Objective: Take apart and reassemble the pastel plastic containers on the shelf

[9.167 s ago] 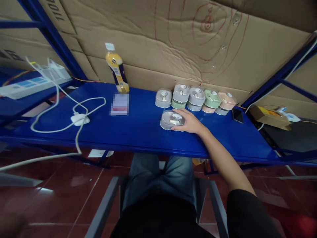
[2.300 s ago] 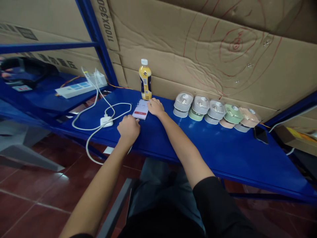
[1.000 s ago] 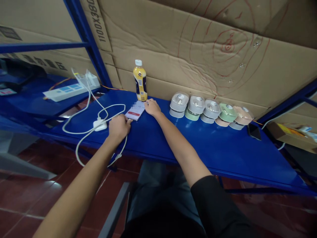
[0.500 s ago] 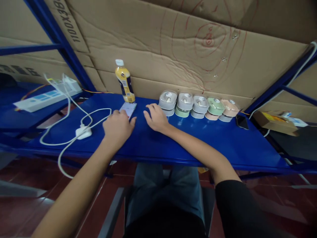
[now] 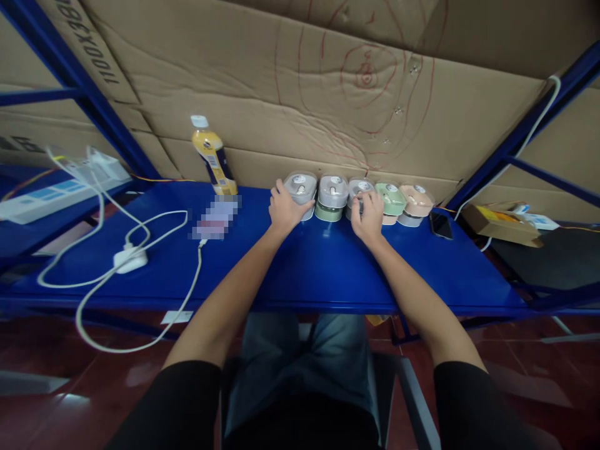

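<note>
Lidded plastic containers stand in a row of two-high stacks along the back of the blue table. My left hand is wrapped round the front left of the leftmost grey container, its fingers at the left side and its thumb across the front. My right hand is at the front of the middle grey container, fingers slightly bent and apart, partly covering it. Between them stands a grey container on a green one. To the right are a green-topped stack and a peach-topped stack.
A phone, blurred out, lies at left with a white cable. Behind it stands a yellow drink bottle. A white charger and power strip are further left. A dark phone lies right; cardboard closes the back.
My left hand has left the phone and moved right to the leftmost grey container. My right hand has moved right to the middle one. The view has shifted slightly right.
</note>
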`<action>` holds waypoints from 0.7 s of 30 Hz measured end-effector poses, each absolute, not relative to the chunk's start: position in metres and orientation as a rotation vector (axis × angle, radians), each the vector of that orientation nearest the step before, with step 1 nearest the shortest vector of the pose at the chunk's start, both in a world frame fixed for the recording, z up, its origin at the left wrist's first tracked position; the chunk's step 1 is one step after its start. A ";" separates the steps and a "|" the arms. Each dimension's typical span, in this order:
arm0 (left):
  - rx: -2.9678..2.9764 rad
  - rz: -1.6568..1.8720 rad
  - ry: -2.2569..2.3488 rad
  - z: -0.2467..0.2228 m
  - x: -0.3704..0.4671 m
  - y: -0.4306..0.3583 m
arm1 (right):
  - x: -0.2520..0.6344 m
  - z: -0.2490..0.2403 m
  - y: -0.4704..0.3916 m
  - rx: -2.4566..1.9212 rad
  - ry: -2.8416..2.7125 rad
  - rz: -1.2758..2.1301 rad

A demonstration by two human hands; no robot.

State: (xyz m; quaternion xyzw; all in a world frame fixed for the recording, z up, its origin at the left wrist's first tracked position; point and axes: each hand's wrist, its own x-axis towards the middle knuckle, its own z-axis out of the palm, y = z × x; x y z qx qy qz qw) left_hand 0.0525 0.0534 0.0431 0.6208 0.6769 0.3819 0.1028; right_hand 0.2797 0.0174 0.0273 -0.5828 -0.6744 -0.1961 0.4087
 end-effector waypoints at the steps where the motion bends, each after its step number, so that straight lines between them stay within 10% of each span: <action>1: 1.853 1.142 1.979 0.043 0.053 0.055 | 0.279 0.028 0.018 -1.472 -1.690 -0.502; 21: 2.188 1.386 1.199 0.025 -0.003 0.025 | 0.267 0.042 0.002 -1.006 -1.869 -0.151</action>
